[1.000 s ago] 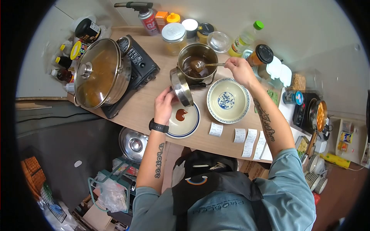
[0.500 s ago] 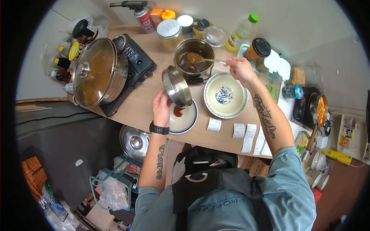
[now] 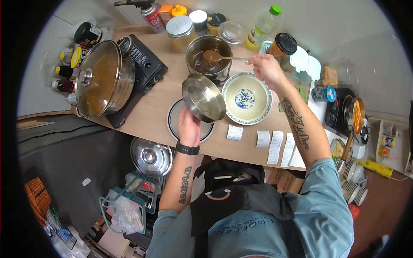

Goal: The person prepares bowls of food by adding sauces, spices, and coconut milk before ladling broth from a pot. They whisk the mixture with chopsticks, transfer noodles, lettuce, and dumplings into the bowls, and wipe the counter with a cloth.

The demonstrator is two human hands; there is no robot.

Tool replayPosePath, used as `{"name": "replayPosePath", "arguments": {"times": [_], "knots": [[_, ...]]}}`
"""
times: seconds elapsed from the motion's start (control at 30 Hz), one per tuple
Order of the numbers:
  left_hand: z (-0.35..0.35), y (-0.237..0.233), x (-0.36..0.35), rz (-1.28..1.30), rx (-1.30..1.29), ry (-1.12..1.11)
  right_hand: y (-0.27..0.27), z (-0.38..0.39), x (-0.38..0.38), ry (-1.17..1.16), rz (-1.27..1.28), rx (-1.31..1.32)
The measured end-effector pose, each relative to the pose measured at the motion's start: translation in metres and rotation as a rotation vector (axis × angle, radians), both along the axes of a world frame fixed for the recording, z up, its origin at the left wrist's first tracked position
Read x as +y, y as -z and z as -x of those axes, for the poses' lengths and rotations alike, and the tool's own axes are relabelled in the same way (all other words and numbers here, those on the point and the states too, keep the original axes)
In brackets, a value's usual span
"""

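My right hand (image 3: 265, 68) grips the handle of a ladle (image 3: 211, 56), whose cup holds brown sauce above a steel pot (image 3: 190, 60) with dark sauce inside. My left hand (image 3: 189, 125) is closed on the lower edge of a steel bowl (image 3: 203, 98), tilted so its inner side shows. This bowl hangs in front of the pot and over part of a blue-rimmed plate (image 3: 171, 115). Beside it, below the ladle handle, stands a cream bowl (image 3: 266, 107) with a blue floral pattern; only the pattern shows in it.
To the left, a large lidded pot (image 3: 99, 79) sits on a portable gas stove (image 3: 144, 64). Jars (image 3: 180, 32), a green-capped bottle (image 3: 262, 30) and a brown container (image 3: 282, 45) line the back. Paper receipts (image 3: 275, 147) lie along the front edge. A pan (image 3: 356, 116) stands far right.
My left hand has moved the steel bowl right relative to the plate and turned its inner side upward; it now hides the plate's red-brown sauce. The ladle stays over the pot. The view has shifted slightly.
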State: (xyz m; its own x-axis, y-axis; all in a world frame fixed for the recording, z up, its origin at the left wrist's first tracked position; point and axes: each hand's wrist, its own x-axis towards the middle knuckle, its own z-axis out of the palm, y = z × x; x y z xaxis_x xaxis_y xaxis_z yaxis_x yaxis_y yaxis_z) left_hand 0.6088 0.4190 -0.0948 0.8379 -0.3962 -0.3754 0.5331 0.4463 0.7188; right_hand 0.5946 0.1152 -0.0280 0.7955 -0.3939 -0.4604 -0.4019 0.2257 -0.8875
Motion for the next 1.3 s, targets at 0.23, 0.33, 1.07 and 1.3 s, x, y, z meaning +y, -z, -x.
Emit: {"name": "replayPosePath", "arguments": {"times": [0.23,0.33,1.07,1.3], "knots": [[0.018,0.004,0.009,0.046,-0.046,0.019,-0.019,0.022,-0.004,0.024,-0.077,-0.062],[0.022,-0.012,0.014,0.026,-0.054,-0.001,-0.029,0.050,-0.011,0.023,-0.073,-0.071],[0.039,-0.012,0.009,0.031,-0.076,0.066,0.053,0.175,0.010,0.095,1.057,-0.119],[0.033,0.000,0.007,0.023,-0.019,0.058,0.059,0.174,0.010,0.308,-0.003,0.102]]}}
